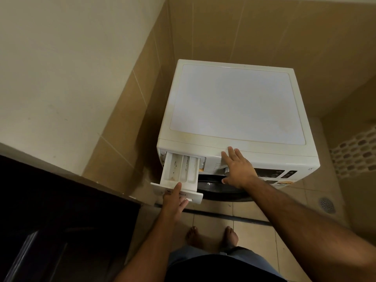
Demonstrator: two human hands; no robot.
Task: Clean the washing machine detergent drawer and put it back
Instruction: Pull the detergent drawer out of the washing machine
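A white front-loading washing machine [236, 102] stands in a tiled corner. Its detergent drawer [180, 169] is pulled far out of the slot at the front left; the compartments show brownish residue. My left hand [176, 200] grips the drawer's front panel, thumb on top and fingers underneath. My right hand [237, 168] lies flat on the machine's front top edge and control panel, fingers spread, covering the dial, and holds nothing.
Beige tiled walls close in on the left and behind the machine. A dark door or cabinet [50, 210] fills the lower left. A floor drain [326, 204] and a white perforated mat [354, 155] lie at the right. My bare feet [211, 237] stand on the floor tiles.
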